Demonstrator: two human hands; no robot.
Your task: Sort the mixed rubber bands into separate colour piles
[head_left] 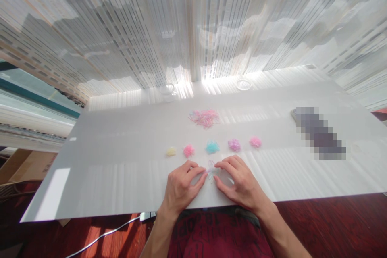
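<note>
Palms down, left hand [181, 187] and right hand [238, 183] pinch pale bands [211, 168] between curled fingers.

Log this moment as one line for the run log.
left hand: pinching clear bands | right hand: pinching same bands | sorted piles: yellow, pink, blue, purple, pink | mixed pile behind

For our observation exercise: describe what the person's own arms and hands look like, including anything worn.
Both the left hand and the right hand are bare: no gloves, rings or watch show. The forearms are uncovered, with no sleeves in view. Below them is a dark red garment with dark printed lettering.
</note>
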